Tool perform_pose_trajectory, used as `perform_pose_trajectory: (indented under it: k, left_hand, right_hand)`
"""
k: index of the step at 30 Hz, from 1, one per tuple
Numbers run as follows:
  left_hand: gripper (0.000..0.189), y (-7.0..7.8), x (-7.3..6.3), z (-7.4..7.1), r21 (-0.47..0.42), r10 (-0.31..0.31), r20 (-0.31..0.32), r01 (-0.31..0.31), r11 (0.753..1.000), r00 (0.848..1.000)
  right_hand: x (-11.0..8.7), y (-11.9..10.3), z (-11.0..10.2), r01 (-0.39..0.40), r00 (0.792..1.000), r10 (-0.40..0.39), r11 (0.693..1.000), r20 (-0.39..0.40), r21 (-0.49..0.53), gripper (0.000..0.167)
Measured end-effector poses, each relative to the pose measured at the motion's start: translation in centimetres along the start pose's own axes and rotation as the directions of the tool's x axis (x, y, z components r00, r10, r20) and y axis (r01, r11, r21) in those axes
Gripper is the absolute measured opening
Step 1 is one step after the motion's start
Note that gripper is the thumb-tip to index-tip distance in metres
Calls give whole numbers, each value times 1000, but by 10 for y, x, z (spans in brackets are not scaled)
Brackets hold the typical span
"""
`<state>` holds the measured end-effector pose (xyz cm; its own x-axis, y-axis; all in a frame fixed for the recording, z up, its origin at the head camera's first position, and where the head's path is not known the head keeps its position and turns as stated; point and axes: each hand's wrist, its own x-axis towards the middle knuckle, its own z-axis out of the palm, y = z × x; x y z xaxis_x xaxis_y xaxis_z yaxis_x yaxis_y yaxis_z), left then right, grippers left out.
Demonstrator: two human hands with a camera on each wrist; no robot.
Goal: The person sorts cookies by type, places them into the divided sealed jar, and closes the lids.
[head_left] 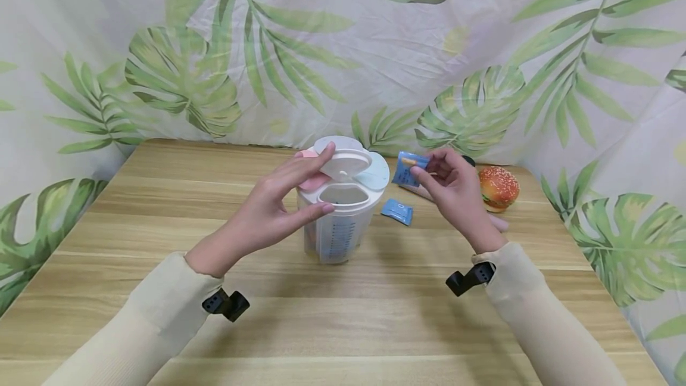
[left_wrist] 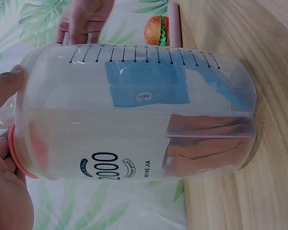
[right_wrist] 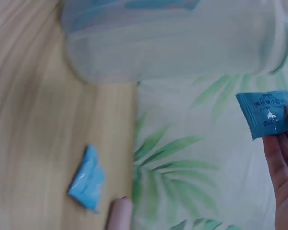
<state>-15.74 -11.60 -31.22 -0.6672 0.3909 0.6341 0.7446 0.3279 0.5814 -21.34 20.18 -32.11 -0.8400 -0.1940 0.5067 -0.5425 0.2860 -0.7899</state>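
A clear storage container [head_left: 343, 234] with a divided white lid stands on the table. One lid flap [head_left: 347, 165] is raised over an uncovered opening. My left hand [head_left: 273, 195] holds the lid, thumb on the near rim and index finger by the raised flap; in the left wrist view its other fingers curl beside the pink flap [left_wrist: 20, 155]. Through the wall show blue packets [left_wrist: 146, 84] and orange-brown packets [left_wrist: 206, 148] in separate compartments. My right hand [head_left: 452, 189] pinches a small blue packet [head_left: 408, 167], right of the lid and apart from it.
Another blue packet [head_left: 397, 211] lies on the table right of the container. A toy hamburger [head_left: 498, 188] sits farther right, beside a pinkish rod-like item [head_left: 499, 223] partly behind my right hand. Leaf-print cloth [head_left: 300, 46] hangs along the table's back edge.
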Motion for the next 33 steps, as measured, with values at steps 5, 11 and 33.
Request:
perform_pose_trajectory:
  k: [5, 11, 33]
  left_hand:
    - [81, 0, 0, -1, -4, -11, 9, 11, 1000, 1000]
    - [81, 0, 1, -2, 0, -19, 18, 19, 1000, 1000]
    - [82, -1, 1, -3, -19, -8, 24, 9, 1000, 1000]
  right_hand:
    - [3, -24, 0, 58, 995, -54, 997, -80, 53, 20]
    - [7, -51, 3, 205, 976, -191, 968, -105, 145, 16]
    - [4, -74, 49, 359, 882, -375, 927, 286, 109, 21]
